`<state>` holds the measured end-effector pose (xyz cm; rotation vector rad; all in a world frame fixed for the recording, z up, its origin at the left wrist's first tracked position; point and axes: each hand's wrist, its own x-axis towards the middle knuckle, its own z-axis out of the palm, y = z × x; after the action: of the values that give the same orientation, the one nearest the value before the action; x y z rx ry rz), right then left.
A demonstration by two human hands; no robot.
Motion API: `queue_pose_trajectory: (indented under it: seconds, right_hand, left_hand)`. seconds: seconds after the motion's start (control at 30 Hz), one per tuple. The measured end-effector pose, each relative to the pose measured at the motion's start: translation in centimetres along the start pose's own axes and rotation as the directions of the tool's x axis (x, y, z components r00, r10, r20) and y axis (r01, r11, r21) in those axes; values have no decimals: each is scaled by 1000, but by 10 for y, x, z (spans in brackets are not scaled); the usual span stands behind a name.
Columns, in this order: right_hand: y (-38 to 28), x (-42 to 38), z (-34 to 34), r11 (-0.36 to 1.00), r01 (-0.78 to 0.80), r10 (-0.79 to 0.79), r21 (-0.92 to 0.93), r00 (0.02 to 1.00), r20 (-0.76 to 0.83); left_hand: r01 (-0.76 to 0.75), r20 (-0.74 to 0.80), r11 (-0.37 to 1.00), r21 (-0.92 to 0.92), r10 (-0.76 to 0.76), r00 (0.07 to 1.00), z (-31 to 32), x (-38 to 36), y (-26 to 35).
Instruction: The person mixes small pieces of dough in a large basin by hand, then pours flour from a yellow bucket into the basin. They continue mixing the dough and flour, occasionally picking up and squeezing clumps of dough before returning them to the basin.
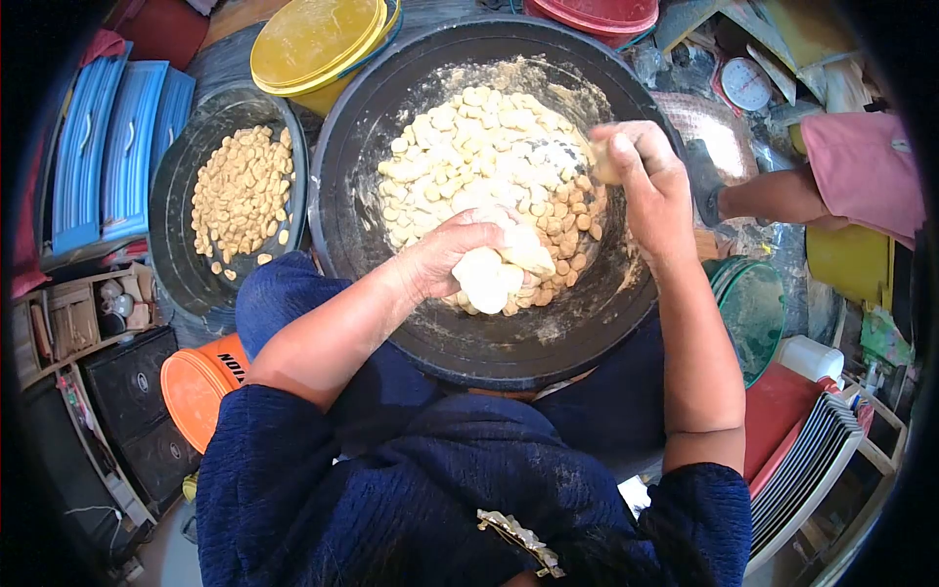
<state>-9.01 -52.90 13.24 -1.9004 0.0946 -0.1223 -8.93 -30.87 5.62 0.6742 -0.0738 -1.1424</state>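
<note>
A wide black basin (421, 352) sits before my lap, dusted with flour inside. Many small flattened pieces of dough (469, 147) lie spread in it, pale on most of the heap and browner at the right side. My left hand (450, 256) is wrapped round a soft pale lump of dough (489, 282) above the near part of the heap. Over the basin's right rim is my right hand (648, 181), raised with its fingers curled in. A small pale piece of dough (606, 164) shows at its fingertips, partly hidden by them.
To the left stands a smaller dark basin (166, 230) with more browned dough pieces (243, 186). A yellow lidded bucket (318, 44), a red bucket (602, 12), an orange bucket (201, 382) and green lids (753, 318) surround me. Another person's leg (773, 196) is at the right.
</note>
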Motion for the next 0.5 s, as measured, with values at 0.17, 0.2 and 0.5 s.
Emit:
queue_pose_trajectory:
  seconds: [0.17, 0.2, 0.5]
  right_hand:
    - [-1, -26, 17, 871, 374, -199, -319, 862, 466]
    - [0, -30, 24, 942, 265, -132, -205, 856, 500]
    - [7, -16, 8, 883, 290, -236, -370, 954, 186]
  left_hand:
    - [-7, -128, 972, -235, -23, 992, 6, 1, 0]
    - [-5, -126, 972, -234, -25, 992, 7, 2, 0]
    - [-10, -132, 992, -129, -7, 991, 5, 7, -6]
